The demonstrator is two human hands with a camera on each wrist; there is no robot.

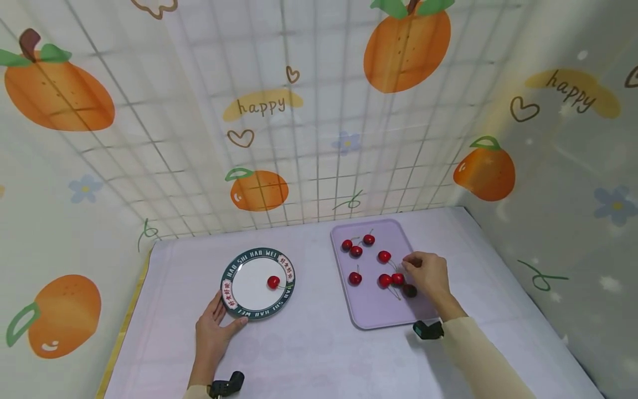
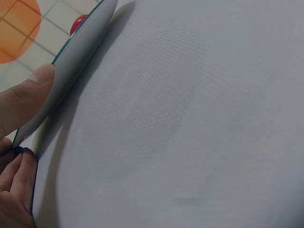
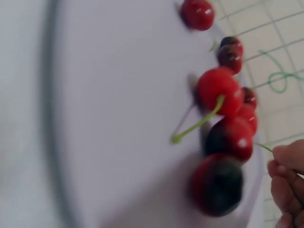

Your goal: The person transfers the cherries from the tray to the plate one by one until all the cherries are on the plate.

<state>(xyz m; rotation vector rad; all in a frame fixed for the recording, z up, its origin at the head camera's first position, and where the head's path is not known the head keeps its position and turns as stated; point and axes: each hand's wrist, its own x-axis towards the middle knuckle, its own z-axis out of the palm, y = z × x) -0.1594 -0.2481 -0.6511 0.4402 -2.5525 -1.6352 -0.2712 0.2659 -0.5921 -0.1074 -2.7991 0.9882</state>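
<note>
Orange-printed wall sheeting encloses a pale worktop (image 1: 319, 354) on three sides. Left of centre stands a round plate (image 1: 257, 282) with a dark lettered rim, carrying one cherry (image 1: 273, 282) near its right edge. Right of centre lies a lilac tray (image 1: 377, 272), its long axis running away from the person, with eight cherries scattered on it.

The left hand (image 1: 215, 331) rests at the plate's near-left rim; in the left wrist view the thumb (image 2: 28, 95) lies against the rim's outer edge and the fingers appear curled beneath it, so the hand grips the plate.

The right hand (image 1: 430, 275) hovers over the tray's right half, fingers curled and fingertips drawn together near a thin green stem (image 3: 262, 147) that leads to a dark red cherry (image 3: 231, 137). Whether the pinch has closed on the stem cannot be told.

The nearest cluster of cherries (image 1: 396, 281) lies immediately left of the right hand, touching or nearly so. The plate lies well to the left of that hand, across the gap between tray and plate, so the right hand is the nearer one to the fruit.
</note>
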